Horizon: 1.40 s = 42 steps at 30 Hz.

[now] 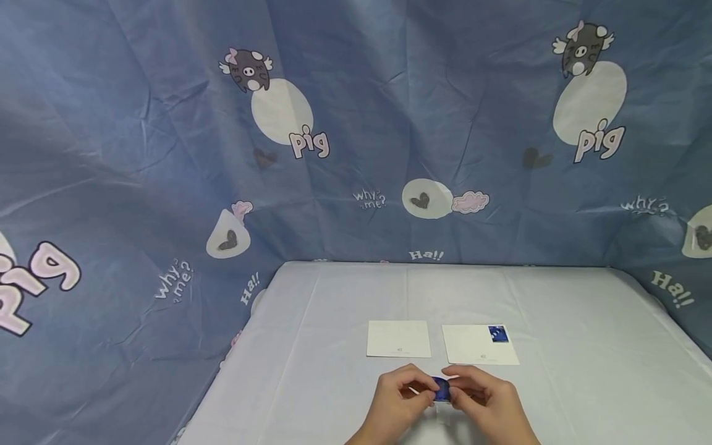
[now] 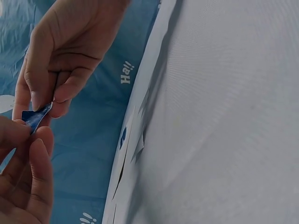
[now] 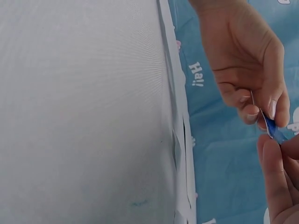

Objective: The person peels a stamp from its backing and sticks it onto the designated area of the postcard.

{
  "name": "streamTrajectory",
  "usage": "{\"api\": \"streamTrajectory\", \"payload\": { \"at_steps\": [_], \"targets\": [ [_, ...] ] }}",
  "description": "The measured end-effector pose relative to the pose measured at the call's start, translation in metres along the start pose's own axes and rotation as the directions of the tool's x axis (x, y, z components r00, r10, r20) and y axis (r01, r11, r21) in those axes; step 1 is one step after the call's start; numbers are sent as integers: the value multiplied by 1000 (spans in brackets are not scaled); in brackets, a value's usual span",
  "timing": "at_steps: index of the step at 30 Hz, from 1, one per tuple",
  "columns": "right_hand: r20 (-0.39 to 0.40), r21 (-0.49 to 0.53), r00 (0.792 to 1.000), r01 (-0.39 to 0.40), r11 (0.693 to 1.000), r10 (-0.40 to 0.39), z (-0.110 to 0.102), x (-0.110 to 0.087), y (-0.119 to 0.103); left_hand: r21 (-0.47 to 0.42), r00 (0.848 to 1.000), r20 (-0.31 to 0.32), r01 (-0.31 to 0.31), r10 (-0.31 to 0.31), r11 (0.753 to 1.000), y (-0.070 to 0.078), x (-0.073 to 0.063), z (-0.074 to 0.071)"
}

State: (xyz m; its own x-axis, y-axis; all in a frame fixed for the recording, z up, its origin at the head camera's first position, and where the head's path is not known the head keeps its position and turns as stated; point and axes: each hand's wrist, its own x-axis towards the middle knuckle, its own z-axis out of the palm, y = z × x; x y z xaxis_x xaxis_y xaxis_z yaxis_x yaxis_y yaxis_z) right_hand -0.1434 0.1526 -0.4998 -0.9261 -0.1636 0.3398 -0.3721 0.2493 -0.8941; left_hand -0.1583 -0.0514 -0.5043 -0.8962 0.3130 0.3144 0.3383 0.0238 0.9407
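Both hands meet over the near part of the table around a small blue stamp (image 1: 442,390). My left hand (image 1: 402,395) pinches its left side between thumb and fingers. From the other side my right hand (image 1: 483,395) grips the right edge, its thumb and fingertips close to the left ones. In the left wrist view the stamp (image 2: 36,117) looks bent, with a pale edge. A thin white edge (image 3: 252,97) shows by the left hand's lower fingers in the right wrist view. The fingertips hide part of the stamp.
Beyond the hands, a plain white card (image 1: 398,339) lies at the left. At its right is another white card (image 1: 473,346) with a blue stamp (image 1: 498,334) in its upper right corner. A white cloth (image 1: 311,371) covers the table; a blue patterned curtain (image 1: 356,123) hangs behind it.
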Motion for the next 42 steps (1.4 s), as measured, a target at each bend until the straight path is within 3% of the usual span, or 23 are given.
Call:
{"api": "streamTrajectory", "payload": {
  "at_steps": [12,16,21,26,31,34,39,42],
  "targets": [
    [-100,-17,995,-5,1000,3,3,0,2,-122,995,15,95,-94,988,0,0,1],
    [-94,6,994,55,998,-54,2,-1,2,-231,994,40,106,-99,967,-2,-1,-1],
    [-69,50,997,45,998,-42,0,-2,-4,-336,990,74,141,-123,931,-1,-2,-2],
    [-29,96,999,30,995,-27,-2,-1,-3,-355,985,79,169,-150,920,-2,0,-3],
    [4,87,993,114,990,-115,-3,0,0,-372,984,76,179,-162,911,1,0,-6],
    [8,70,995,102,992,-103,-4,2,-1,-340,983,62,182,-171,923,5,0,-7],
    [26,89,999,-40,995,38,-5,5,-7,-232,988,11,152,-154,961,13,0,-6],
    [72,121,993,-97,988,89,-7,8,-10,-200,990,-9,135,-140,970,18,1,-6]
  ]
}}
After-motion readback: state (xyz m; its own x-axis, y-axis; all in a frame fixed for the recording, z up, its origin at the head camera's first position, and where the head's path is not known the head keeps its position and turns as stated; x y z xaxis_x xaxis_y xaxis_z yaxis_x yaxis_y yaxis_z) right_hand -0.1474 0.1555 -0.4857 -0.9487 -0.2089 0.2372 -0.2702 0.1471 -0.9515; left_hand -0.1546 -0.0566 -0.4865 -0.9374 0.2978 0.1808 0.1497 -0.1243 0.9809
